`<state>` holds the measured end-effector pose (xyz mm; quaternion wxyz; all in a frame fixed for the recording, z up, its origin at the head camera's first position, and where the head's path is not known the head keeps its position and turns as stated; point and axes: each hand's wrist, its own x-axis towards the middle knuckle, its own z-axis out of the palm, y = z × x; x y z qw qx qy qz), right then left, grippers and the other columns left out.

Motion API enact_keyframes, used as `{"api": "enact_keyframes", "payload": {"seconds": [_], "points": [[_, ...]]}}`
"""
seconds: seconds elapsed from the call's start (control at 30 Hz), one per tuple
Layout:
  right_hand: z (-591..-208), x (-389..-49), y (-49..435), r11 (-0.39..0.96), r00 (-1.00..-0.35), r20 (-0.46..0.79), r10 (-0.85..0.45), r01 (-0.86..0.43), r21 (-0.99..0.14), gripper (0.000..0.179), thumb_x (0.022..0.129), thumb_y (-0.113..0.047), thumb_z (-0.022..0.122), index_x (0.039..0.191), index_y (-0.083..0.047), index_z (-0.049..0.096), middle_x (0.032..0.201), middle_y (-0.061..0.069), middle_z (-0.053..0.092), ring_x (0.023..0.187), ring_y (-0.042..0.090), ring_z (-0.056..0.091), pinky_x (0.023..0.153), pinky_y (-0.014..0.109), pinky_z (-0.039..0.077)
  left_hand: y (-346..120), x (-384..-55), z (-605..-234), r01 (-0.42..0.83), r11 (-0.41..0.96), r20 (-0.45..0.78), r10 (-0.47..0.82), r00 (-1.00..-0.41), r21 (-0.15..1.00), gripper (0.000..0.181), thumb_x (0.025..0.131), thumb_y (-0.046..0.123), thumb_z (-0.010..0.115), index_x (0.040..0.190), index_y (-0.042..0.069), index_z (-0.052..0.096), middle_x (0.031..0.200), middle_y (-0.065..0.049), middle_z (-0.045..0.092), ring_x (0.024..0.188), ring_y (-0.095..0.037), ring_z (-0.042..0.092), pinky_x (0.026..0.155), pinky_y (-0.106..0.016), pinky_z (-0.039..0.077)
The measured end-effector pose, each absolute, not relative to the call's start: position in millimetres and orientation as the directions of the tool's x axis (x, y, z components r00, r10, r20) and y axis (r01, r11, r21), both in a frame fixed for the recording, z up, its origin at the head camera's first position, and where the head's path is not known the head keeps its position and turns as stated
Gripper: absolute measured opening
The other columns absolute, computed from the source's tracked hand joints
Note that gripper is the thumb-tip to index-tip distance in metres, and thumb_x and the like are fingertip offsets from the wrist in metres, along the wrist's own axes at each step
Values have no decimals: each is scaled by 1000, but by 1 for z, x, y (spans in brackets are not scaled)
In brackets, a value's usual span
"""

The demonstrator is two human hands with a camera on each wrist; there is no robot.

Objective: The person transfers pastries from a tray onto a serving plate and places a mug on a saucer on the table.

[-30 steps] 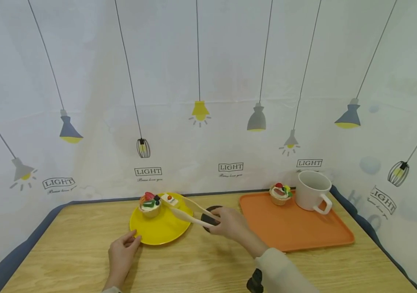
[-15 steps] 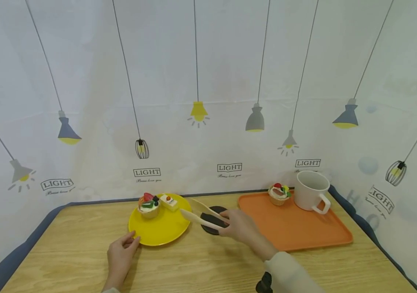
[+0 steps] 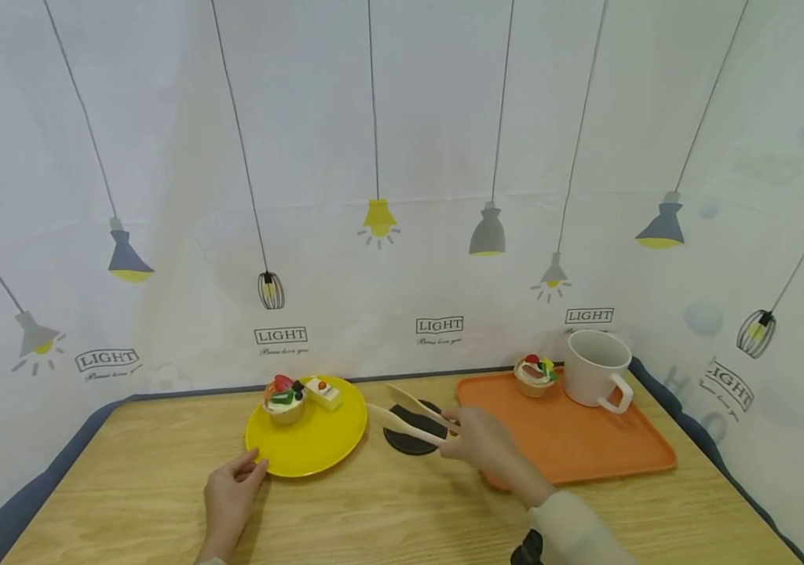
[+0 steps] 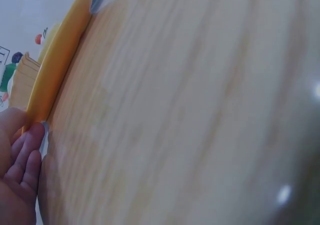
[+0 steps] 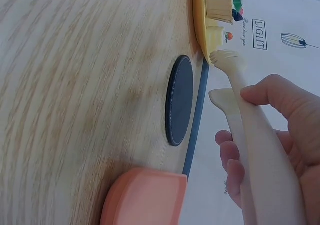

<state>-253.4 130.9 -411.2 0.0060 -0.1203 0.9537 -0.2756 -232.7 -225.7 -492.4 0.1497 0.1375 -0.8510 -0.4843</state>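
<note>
Over the black coaster (image 5: pixel 181 102), the right hand (image 3: pixel 480 439) gripped a pair of pale tongs (image 3: pixel 405 426), their arms parted and their tips near the yellow plate (image 3: pixel 310 455). Well apart from it, the left hand (image 3: pixel 232 490) pinched the plate's near-left rim between thumb and fingers. Toward the plate's far side, a fruit-topped tart (image 3: pixel 284 402) sat just beside a rectangular cake slice (image 3: pixel 323 395). To the right, an orange tray (image 3: pixel 564 447) held a second tart (image 3: pixel 534 380) and an upright white mug (image 3: pixel 591 375).
</note>
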Motion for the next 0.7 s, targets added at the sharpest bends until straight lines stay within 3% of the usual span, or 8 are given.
{"api": "enact_keyframes", "payload": {"seconds": [0.2,0.43,0.7], "points": [[-411,-252,141,818,-977,48,-208,-201,-539,49,66,-16,72,113,-5,65,97,5,67,73,13,54,57,29,43,-226,-233,-492,-98,498,117,-383,-916,862,36,86,13,65,114,-10,61,93,-20,65,80,-24,63,60,-15,48],[-409,-249,150,815,-980,71,-184,-192,-547,46,67,-15,74,112,-7,67,85,1,65,62,12,48,49,27,38,-227,-233,-491,-99,510,116,-374,-920,854,35,86,12,65,113,-10,61,93,-21,65,80,-25,63,59,-14,47],[-406,-242,162,816,-988,50,-145,-148,-558,43,69,-13,73,111,-7,67,93,4,66,63,13,49,48,28,38,-227,-233,-488,-94,512,121,-371,-921,854,34,85,9,66,111,-11,61,90,-20,65,77,-24,63,57,-12,44]]}}
